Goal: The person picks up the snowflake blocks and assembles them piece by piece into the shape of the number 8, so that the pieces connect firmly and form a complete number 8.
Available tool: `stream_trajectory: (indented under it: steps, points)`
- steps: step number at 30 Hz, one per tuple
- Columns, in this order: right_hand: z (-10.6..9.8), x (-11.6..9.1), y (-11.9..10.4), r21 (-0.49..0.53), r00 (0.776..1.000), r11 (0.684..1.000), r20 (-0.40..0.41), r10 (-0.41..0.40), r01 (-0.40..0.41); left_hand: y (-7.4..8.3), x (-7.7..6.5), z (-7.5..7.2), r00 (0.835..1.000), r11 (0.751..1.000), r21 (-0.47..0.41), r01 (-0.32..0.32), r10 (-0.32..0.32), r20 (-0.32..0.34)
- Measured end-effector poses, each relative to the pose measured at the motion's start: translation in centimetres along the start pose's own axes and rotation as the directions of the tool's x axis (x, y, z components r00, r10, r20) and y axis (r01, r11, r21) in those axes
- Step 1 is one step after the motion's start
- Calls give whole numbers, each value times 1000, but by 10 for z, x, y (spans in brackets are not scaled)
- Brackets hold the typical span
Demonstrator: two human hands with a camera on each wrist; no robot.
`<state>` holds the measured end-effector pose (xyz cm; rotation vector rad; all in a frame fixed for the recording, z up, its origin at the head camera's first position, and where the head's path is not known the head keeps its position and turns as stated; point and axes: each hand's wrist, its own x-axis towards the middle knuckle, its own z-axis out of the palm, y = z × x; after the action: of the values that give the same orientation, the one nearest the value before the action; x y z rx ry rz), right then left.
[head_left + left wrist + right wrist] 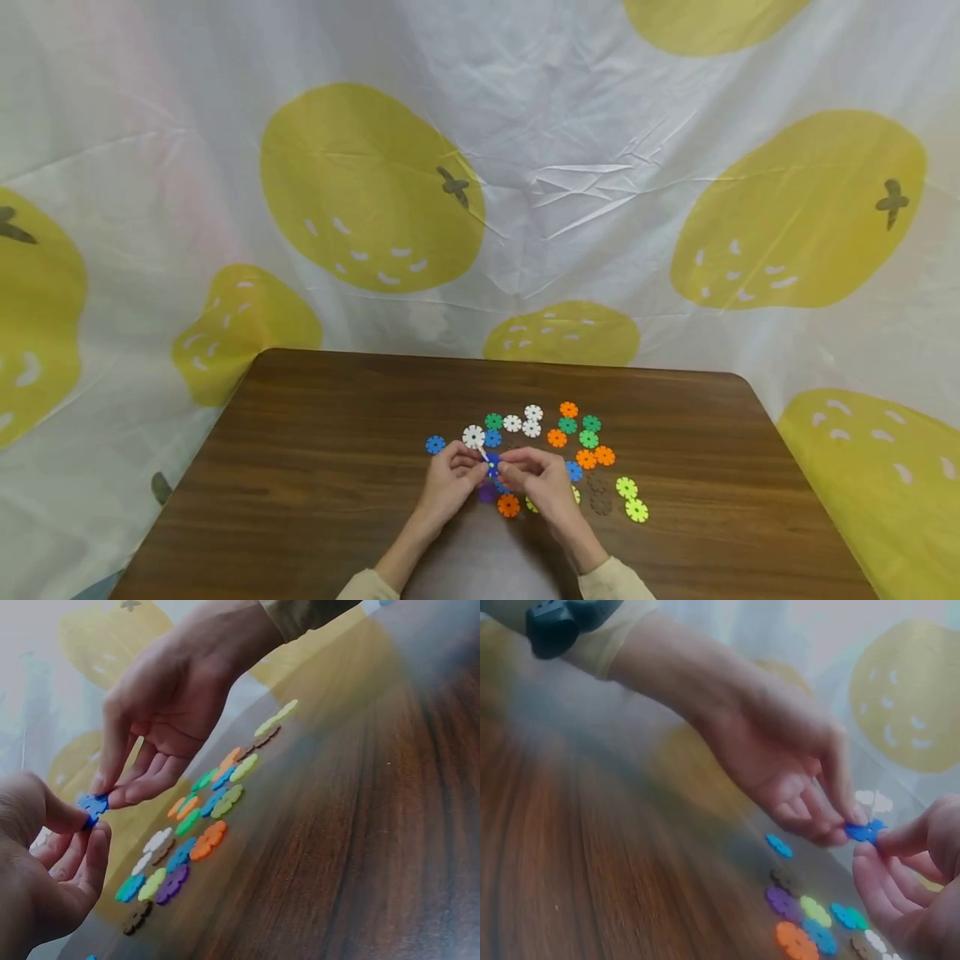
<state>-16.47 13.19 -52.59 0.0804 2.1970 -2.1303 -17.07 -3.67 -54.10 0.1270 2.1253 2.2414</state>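
Note:
A dark blue notched disc (492, 465) is held just above the table between both hands. My left hand (450, 482) pinches one side of it between thumb and fingers, while my right hand (543, 485) pinches the other. Past the fingertips stands a white notched disc (474, 436), and a thin white piece (482, 452) seen edge-on runs from it toward the blue one. Whether they are locked together I cannot tell. In the right wrist view the blue disc (865, 830) shows between both sets of fingertips. Fingers cover much of its rim.
Loose notched discs lie around the hands on the brown wooden table (337, 433): an orange disc (508, 505), a purple disc (487, 492), a blue disc (435, 445), a yellow disc (637, 510) and several more. A fruit-print curtain (525, 208) hangs behind the table.

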Motion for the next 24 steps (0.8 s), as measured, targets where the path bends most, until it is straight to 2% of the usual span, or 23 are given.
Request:
stream_trajectory:
  steps: [3,5,6,7,10,11,12,15,18,20,22,24]
  points:
    - [-1,3,6,-95,997,992,-12,-82,80,0,3,-1,1000,1000,7,-3,3,-19]
    - [-2,5,11,-248,985,955,-14,-169,160,0,4,-3,999,1000,0,6,-6,-32]
    - [-3,6,14,-343,977,919,-10,-212,196,0,4,-3,999,1000,-2,11,-11,-38]
    - [-3,7,18,-442,968,868,0,-252,226,0,3,-4,999,1000,-4,9,-10,-41]
    - [-2,8,26,-669,948,696,43,-316,262,2,2,-5,998,1000,-14,16,-17,-57]
    - [-1,8,28,-709,947,656,52,-317,258,3,2,-5,998,1000,-16,15,-16,-60]
    - [1,8,29,-733,950,635,52,-308,246,3,2,-6,998,1000,-18,13,-14,-59]
    - [4,8,30,-759,961,619,29,-276,201,6,2,-7,999,1000,-17,10,-11,-44]
    - [4,9,29,-760,967,626,18,-252,177,7,3,-6,999,1000,-20,6,-7,-31]
    - [3,9,28,-755,965,628,27,-261,191,8,4,-6,999,1000,-24,7,-8,-34]
    - [2,8,28,-735,961,645,34,-275,210,9,4,-6,999,1000,-28,9,-10,-38]
    - [1,7,27,-698,953,675,37,-301,240,8,5,-6,999,1000,-22,8,-9,-41]
